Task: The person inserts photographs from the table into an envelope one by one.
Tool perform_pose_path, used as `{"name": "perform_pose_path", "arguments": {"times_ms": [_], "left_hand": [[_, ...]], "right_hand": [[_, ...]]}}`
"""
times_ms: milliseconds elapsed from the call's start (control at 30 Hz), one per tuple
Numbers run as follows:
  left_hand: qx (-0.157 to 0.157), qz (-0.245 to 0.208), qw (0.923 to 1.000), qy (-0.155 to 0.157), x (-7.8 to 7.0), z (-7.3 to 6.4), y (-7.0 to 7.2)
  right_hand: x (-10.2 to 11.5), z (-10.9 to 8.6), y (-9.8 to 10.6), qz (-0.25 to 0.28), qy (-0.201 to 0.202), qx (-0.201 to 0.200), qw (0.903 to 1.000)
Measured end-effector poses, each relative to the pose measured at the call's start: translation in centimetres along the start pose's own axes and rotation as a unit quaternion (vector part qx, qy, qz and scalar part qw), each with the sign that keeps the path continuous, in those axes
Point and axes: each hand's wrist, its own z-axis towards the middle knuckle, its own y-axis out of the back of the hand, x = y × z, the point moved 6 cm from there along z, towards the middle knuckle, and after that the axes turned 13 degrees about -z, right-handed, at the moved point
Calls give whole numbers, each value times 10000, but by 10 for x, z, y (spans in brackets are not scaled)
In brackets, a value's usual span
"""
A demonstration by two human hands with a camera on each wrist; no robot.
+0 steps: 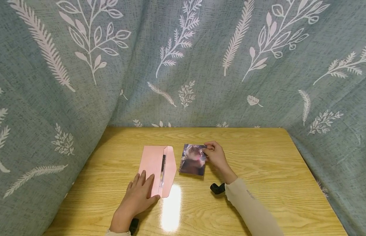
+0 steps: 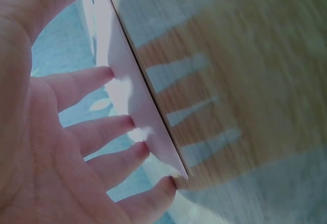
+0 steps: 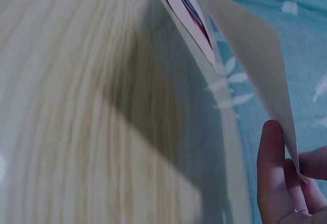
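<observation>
A pink envelope (image 1: 150, 160) lies on the table with its flap (image 1: 171, 170) folded out to the right. Along its opening shows a dark, shiny strip (image 1: 163, 168) of something inside. My left hand (image 1: 137, 194) rests on the envelope's lower left part with spread fingers, the thumb at its bottom edge. To the right, a square photo print (image 1: 192, 165) with a dark, pinkish picture is pinched at its upper right by my right hand (image 1: 216, 157). In the right wrist view the print's pale back (image 3: 258, 55) faces the camera, tilted up from the tabletop.
Everything lies on a wood-grain table (image 1: 253, 157), with a bright light reflection near its front. A blue-green curtain (image 1: 206, 82) with white leaf patterns hangs behind and on both sides. Black wrist devices (image 1: 217, 188) show beside both wrists.
</observation>
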Motion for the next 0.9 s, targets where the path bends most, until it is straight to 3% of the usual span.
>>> {"name": "perform_pose_path", "arguments": {"times_ms": [367, 900], "left_hand": [[2, 11, 10000, 34, 0, 0, 0], [-14, -70, 10000, 4, 2, 0, -2]], "right_hand": [[2, 4, -36, 177, 8, 32, 9998], [6, 5, -64, 324, -64, 130, 9994]]}}
